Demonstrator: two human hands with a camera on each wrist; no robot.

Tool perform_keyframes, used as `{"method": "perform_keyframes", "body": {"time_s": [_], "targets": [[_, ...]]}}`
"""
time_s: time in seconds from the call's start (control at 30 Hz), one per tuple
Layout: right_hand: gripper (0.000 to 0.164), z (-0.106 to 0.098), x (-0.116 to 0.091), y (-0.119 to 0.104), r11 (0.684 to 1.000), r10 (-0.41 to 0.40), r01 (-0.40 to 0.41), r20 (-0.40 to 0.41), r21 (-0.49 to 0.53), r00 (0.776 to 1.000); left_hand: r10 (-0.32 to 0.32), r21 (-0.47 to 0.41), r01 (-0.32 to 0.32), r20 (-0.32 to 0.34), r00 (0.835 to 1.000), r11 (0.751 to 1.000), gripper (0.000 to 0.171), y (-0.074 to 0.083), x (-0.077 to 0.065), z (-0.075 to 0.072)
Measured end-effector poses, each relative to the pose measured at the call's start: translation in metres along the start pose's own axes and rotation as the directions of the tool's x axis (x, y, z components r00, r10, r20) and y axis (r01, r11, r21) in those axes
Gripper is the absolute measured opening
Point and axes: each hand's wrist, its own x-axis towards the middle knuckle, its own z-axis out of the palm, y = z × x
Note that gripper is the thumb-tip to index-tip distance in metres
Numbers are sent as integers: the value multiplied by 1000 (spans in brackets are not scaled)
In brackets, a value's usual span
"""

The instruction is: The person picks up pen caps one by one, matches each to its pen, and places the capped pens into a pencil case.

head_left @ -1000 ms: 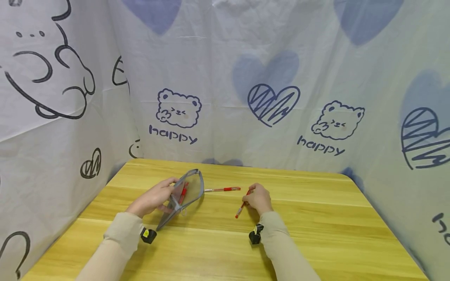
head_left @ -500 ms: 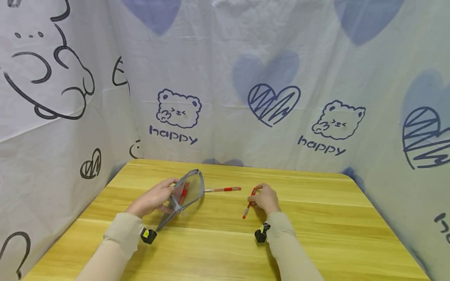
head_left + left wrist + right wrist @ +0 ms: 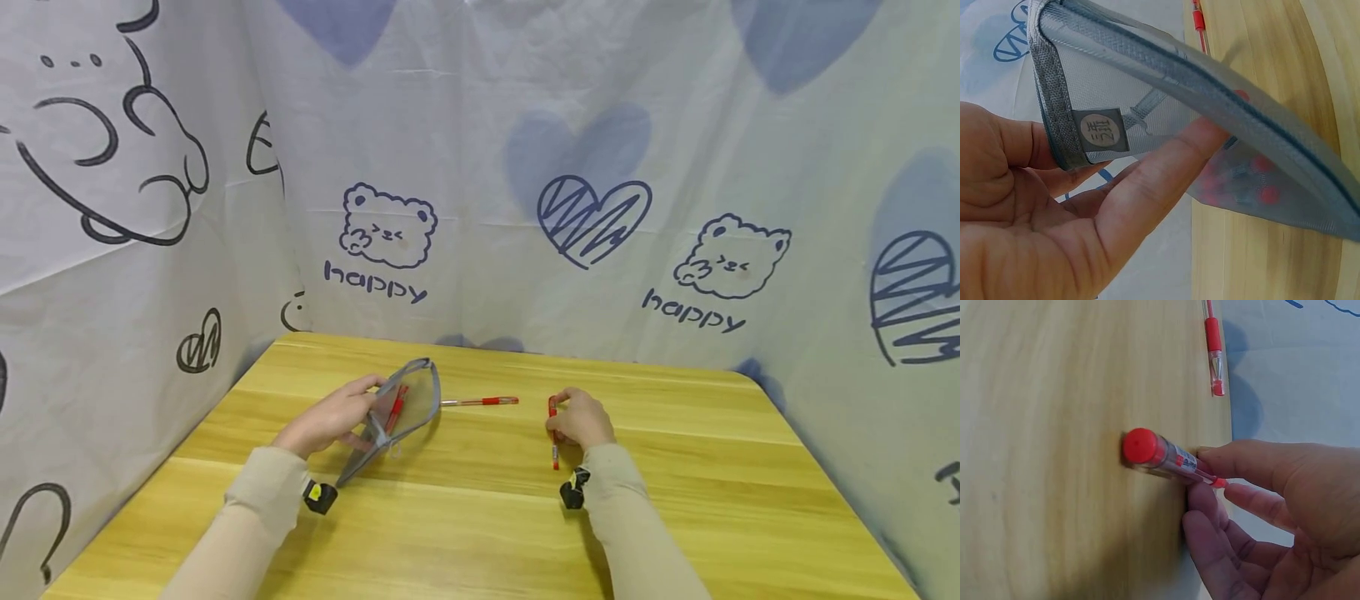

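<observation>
My left hand [image 3: 330, 421] grips a grey mesh zip pouch [image 3: 1116, 81], its thumb on one side and its fingers on the other. The mouth of the pouch gapes toward the right in the head view. Red pens [image 3: 397, 408] lie inside, and several blurred red ends show through the mesh in the left wrist view. Between thumb and fingers my right hand [image 3: 587, 421] pinches a red pen [image 3: 1175, 459], low over the table, its red end toward the right wrist camera. Another red pen [image 3: 483, 402] lies on the table between pouch and right hand, its left tip by the pouch.
The wood-grain table [image 3: 465, 517] extends around both hands. A white printed cloth [image 3: 480, 283] hangs behind its far edge and along the sides. Each wrist wears a small black camera [image 3: 321, 497].
My right hand has moved to the right with the pen, which has turned to point more straight toward me. The left hand and pouch hold still; the head view has shifted slightly.
</observation>
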Motion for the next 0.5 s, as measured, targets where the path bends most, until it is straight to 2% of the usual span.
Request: {"method": "perform_keyframes", "body": {"time_s": [0.17, 0.33, 0.43, 0.5], "targets": [[45, -2, -1, 0, 998, 0, 1, 11, -58, 1000, -2, 10, 2, 2, 1000, 1000, 41, 0, 0, 0], [46, -4, -1, 2, 999, -9, 9, 9, -44, 1000, 0, 17, 0, 9, 1000, 1000, 40, 0, -1, -1], [45, -5, 1, 7, 1000, -5, 4, 25, 24, 1000, -4, 15, 4, 9, 1000, 1000, 40, 0, -1, -1], [44, -5, 3, 12, 994, 5, -10, 45, 106, 999, -3, 16, 3, 11, 1000, 1000, 40, 0, -1, -1]]}}
